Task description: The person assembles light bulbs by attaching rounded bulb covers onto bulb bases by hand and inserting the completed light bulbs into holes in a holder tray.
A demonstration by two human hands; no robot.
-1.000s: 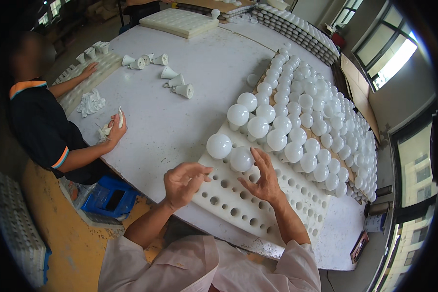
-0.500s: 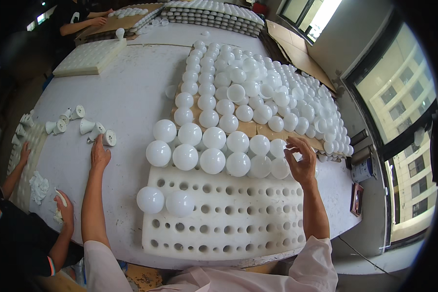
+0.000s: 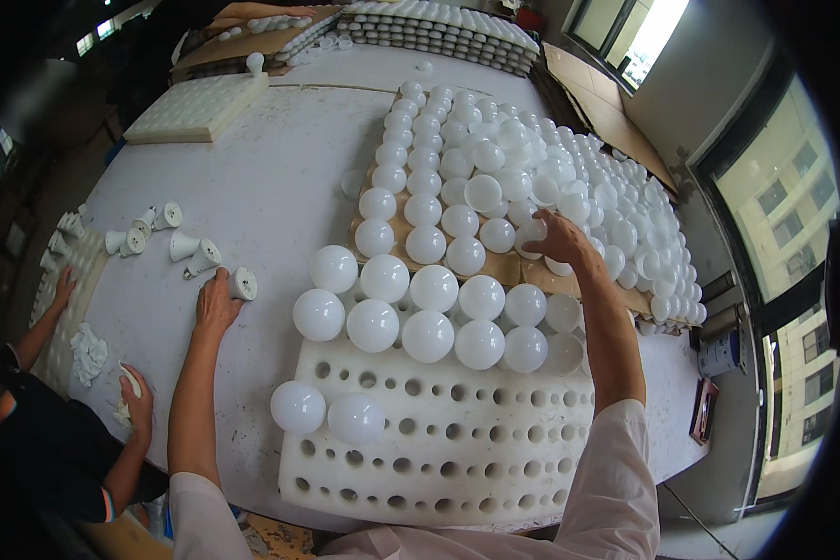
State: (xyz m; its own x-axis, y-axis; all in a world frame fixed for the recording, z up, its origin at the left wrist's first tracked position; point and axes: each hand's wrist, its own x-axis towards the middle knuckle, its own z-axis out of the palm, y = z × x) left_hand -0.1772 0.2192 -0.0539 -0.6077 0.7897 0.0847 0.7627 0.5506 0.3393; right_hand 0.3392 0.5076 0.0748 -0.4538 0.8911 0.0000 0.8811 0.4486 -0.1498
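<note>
My left hand point(image 3: 217, 303), at the left of the table, has its fingers closed at the side of a white lamp base point(image 3: 244, 284). Several more white bases point(image 3: 183, 245) lie just beyond it. My right hand point(image 3: 562, 239) is stretched over the crowd of white bulb covers point(image 3: 426, 241), thumb and fingers apart around one cover's edge; whether it grips that cover is hard to see. In front of me lies a white foam tray point(image 3: 420, 485) with rows of holes. Round white domes point(image 3: 428, 336) fill its far rows, and two domes point(image 3: 299, 407) sit at its near left.
At the left a co-worker's hand point(image 3: 138, 399) holds something white beside a crumpled white heap point(image 3: 89, 355). Another foam tray point(image 3: 196, 107) stands far left. Stacked trays of bulbs point(image 3: 439, 42) rise at the back. Cardboard sheets point(image 3: 607, 112) lean by the right wall.
My right hand has moved from the far-row domes on the foam tray out over the loose covers. The lamp base at my left hand has shifted slightly right. The whole view has shifted a little.
</note>
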